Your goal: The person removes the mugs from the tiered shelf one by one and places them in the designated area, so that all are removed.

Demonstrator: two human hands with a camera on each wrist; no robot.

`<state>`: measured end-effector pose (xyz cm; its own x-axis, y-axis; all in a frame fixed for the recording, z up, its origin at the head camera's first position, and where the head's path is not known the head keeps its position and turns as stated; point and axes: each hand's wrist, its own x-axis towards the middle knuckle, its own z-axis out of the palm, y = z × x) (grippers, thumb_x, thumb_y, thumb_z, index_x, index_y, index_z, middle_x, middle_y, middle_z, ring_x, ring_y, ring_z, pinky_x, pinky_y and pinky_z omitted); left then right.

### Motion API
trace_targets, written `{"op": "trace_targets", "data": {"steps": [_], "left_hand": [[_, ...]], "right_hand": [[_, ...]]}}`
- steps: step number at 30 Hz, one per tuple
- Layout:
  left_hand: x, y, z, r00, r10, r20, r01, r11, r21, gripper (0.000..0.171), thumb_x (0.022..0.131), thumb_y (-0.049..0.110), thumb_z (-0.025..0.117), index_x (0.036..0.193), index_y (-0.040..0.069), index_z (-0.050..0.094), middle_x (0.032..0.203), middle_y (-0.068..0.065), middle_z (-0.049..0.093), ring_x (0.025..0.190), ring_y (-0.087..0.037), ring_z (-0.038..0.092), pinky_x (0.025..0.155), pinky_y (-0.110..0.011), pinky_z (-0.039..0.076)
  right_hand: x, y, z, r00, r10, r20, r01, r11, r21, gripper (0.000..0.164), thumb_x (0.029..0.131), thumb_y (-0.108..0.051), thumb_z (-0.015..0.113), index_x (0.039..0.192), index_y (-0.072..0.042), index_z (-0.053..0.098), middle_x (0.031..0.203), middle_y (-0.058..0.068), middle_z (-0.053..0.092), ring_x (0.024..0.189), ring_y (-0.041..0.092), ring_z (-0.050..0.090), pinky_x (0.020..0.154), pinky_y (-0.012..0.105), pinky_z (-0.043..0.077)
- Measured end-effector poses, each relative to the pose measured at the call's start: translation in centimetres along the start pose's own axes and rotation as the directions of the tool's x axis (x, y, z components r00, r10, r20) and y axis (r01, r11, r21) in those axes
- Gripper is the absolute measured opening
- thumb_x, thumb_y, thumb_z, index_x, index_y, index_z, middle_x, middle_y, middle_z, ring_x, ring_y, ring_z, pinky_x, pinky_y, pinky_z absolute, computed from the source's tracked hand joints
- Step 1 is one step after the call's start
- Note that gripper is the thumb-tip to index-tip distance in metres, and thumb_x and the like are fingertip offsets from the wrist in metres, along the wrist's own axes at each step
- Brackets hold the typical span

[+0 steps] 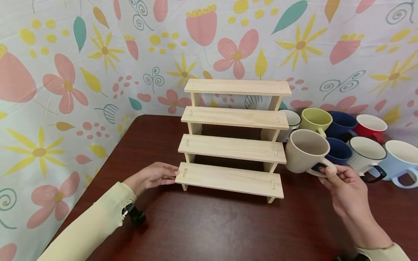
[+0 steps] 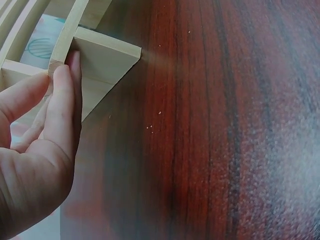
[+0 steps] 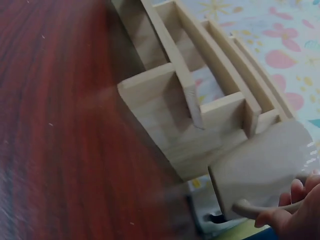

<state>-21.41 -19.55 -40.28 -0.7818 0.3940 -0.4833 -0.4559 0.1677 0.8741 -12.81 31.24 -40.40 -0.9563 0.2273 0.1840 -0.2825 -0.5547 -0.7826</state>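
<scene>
A pale wooden stepped shelf rack [image 1: 230, 177] stands on the dark table, its boards rising toward the back. My left hand [image 1: 155, 176] pinches the left end of its lowest board between thumb and fingers, as the left wrist view [image 2: 42, 135] also shows from close by. My right hand [image 1: 349, 190] grips a beige mug [image 1: 302, 154] by its handle. That mug is upright in the air at the rack's right side, in front of other mugs. In the right wrist view the mug [image 3: 265, 170] is beside the rack's end panel [image 3: 185, 135].
Several mugs stand at the right, among them a green one [image 1: 315, 117], a red one [image 1: 369, 127], a white one with a black handle [image 1: 365, 152] and a light blue one [image 1: 400, 159]. A flowered cloth [image 1: 107, 72] hangs behind the reddish-brown table [image 1: 209, 228].
</scene>
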Motion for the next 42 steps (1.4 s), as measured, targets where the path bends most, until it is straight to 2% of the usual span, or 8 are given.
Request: {"op": "trace_targets", "data": {"steps": [11, 23, 33, 42], "left_hand": [[0.0, 0.1, 0.1, 1.0, -0.001, 0.0, 0.001, 1.0, 0.005, 0.05, 0.103, 0.0, 0.05, 0.146, -0.02, 0.036, 0.088, 0.004, 0.071, 0.081, -0.004, 0.069, 0.075, -0.015, 0.059], [-0.1, 0.1, 0.2, 1.0, 0.002, 0.004, -0.002, 1.0, 0.0, 0.05, 0.103, 0.0, 0.05, 0.147, -0.02, 0.035, 0.087, 0.004, 0.072, 0.082, -0.003, 0.069, 0.076, -0.015, 0.059], [0.0, 0.2, 0.2, 1.0, 0.006, 0.009, -0.006, 1.0, 0.003, 0.05, 0.103, 0.0, 0.05, 0.146, -0.02, 0.036, 0.087, 0.005, 0.072, 0.082, -0.003, 0.07, 0.076, -0.016, 0.059], [0.0, -0.1, 0.1, 1.0, 0.008, 0.012, -0.008, 1.0, -0.004, 0.053, 0.103, 0.001, 0.05, 0.149, -0.019, 0.033, 0.089, 0.006, 0.072, 0.085, -0.003, 0.07, 0.078, -0.016, 0.059]], "right_hand": [[0.4, 1.6, -0.8, 0.998, 0.06, 0.013, -0.06, 0.998, 0.021, 0.022, 0.099, 0.01, 0.052, 0.095, -0.003, 0.07, 0.091, 0.007, 0.079, 0.086, 0.012, 0.077, 0.069, 0.023, 0.062], [1.2, 2.7, -0.3, 0.991, 0.108, -0.083, -0.109, 0.994, -0.015, 0.019, 0.097, 0.008, 0.057, 0.089, -0.006, 0.068, 0.086, 0.003, 0.079, 0.081, 0.008, 0.076, 0.066, 0.02, 0.061], [1.7, 3.4, 0.1, 0.988, 0.077, -0.136, -0.085, 0.994, -0.061, 0.019, 0.095, 0.008, 0.061, 0.087, -0.008, 0.067, 0.082, 0.001, 0.078, 0.079, 0.005, 0.074, 0.065, 0.018, 0.06], [1.9, 3.4, 0.1, 0.977, 0.146, -0.152, -0.162, 0.982, -0.1, 0.022, 0.095, 0.006, 0.063, 0.086, -0.012, 0.072, 0.082, -0.004, 0.078, 0.078, 0.002, 0.073, 0.067, 0.017, 0.06]]}}
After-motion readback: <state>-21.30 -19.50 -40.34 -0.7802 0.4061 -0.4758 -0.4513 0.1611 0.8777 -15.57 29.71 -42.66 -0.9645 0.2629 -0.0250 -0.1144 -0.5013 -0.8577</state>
